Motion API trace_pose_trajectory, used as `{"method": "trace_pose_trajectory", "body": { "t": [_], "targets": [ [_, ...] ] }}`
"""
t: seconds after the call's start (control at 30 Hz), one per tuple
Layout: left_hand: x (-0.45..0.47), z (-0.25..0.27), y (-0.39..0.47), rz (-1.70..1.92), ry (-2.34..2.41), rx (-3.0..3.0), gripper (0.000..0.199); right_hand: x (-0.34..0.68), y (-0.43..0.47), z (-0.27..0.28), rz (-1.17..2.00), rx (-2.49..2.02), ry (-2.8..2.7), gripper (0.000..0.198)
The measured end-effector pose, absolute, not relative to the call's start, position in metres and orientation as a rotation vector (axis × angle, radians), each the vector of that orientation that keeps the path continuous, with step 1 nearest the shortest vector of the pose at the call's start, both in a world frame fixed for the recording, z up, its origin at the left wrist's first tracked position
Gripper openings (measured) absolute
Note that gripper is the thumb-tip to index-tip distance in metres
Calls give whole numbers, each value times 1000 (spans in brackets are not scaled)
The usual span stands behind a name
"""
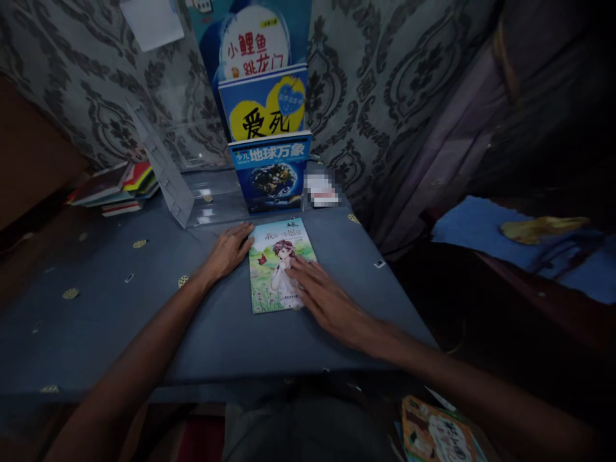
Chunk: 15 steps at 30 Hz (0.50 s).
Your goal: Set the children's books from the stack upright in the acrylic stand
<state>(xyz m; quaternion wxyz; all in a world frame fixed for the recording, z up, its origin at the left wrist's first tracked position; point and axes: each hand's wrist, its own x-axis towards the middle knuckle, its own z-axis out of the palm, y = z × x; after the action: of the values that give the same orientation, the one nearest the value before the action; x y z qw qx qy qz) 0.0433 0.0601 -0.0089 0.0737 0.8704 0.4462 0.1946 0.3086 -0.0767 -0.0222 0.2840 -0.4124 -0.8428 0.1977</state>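
Observation:
A thin book (269,282) with a drawn child and a butterfly on its green and pale blue cover lies flat on the cloth-covered table (212,346). My right hand (327,298) rests over the book's right side with its fingers stretched across the cover. At the book's upper left edge, my left hand (228,250) lies on the cloth, fingers extended and fingertips at the cover's edge. Neither hand grips anything. Behind the book, a blue book with a globe (274,179) stands upright in a clear stand (166,167).
A blue and yellow book (264,106) and a taller blue book (255,38) stand behind the globe book. Several books (118,186) lie stacked at the left. A white card (322,190) is beside the stand. Below the table at right is an orange-covered book (436,430).

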Motion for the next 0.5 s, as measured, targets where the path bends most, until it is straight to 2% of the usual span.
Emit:
{"method": "trace_pose_trajectory", "body": {
  "t": [0.27, 0.5],
  "targets": [
    [48, -5, 51, 598, 1437, 2607, 47, 333, -55, -25, 509, -1264, -2212, 50],
    [65, 2, 28, 580, 1591, 2722, 32, 338, 7, -34, 432, -1304, -2153, 45]
  ]
}}
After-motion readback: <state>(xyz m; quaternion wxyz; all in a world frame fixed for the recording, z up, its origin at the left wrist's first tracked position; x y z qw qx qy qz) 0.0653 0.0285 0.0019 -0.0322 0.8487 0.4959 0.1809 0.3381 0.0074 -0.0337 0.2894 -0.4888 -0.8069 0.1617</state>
